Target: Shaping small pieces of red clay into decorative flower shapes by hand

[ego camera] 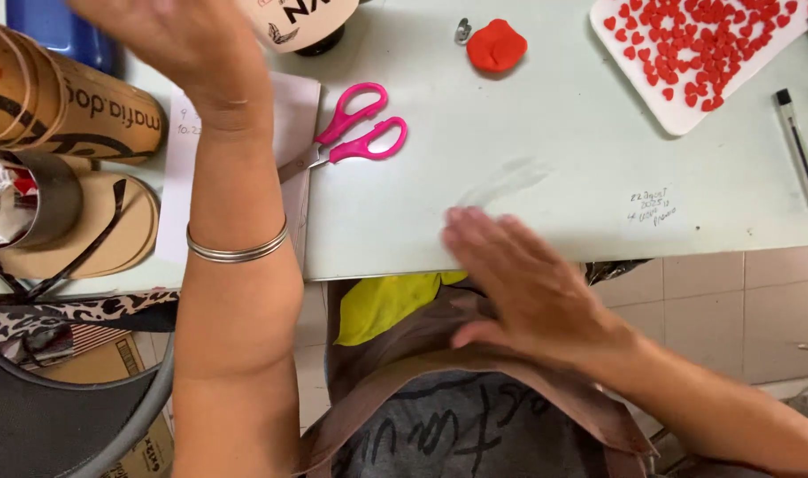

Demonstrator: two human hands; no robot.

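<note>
while the left hand (169, 35) was raised at the far edge of the table (510, 195), its fingers were cut off by the top of the picture, so it could not be told if anything was held; a metal bangle (237, 248) was worn on that forearm. the right hand (519, 283) was laid flat and open at the near edge of the table, nothing being gripped, with its fingertips just beside a clear film strip (506, 181). pink scissors (355, 133) were seen closed on the table, between the two hands. a red clay lump (496, 44) was placed farther back, and a white tray (678, 111) of small red hearts (687, 44) at the far right corner. a pen (800, 150) was lying near the right edge.
</note>
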